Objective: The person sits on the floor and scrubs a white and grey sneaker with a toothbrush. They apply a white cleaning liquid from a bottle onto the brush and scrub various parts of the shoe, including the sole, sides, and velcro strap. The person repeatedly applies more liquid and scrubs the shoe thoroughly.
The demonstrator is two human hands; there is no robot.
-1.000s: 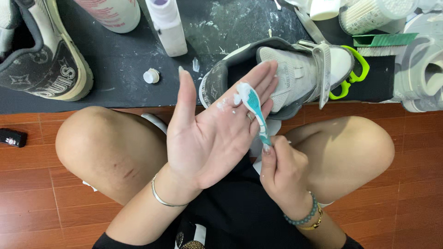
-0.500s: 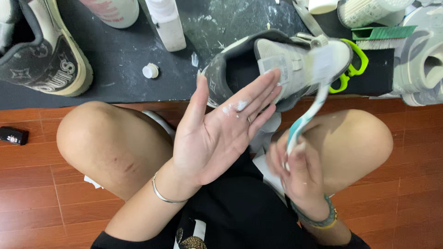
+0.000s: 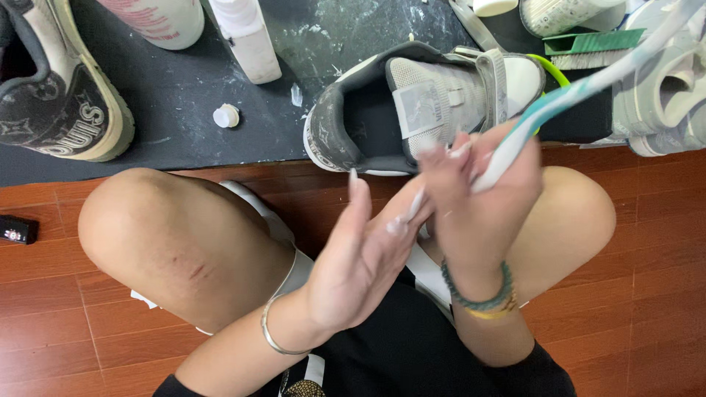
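Item: I log 1 toothbrush (image 3: 581, 92), clamped in my right hand (image 3: 482, 195), long axis up-right over the sneaker (image 3: 419, 110); left hand (image 3: 360, 257) open, empty, touching the right.

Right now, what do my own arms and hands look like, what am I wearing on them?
Both forearms are bare, with no sleeves reaching them. The left hand has long pale nails and a thin silver bangle at the wrist. The right hand has the same long nails; its wrist carries a teal beaded bracelet with a slim gold-coloured band just below it.
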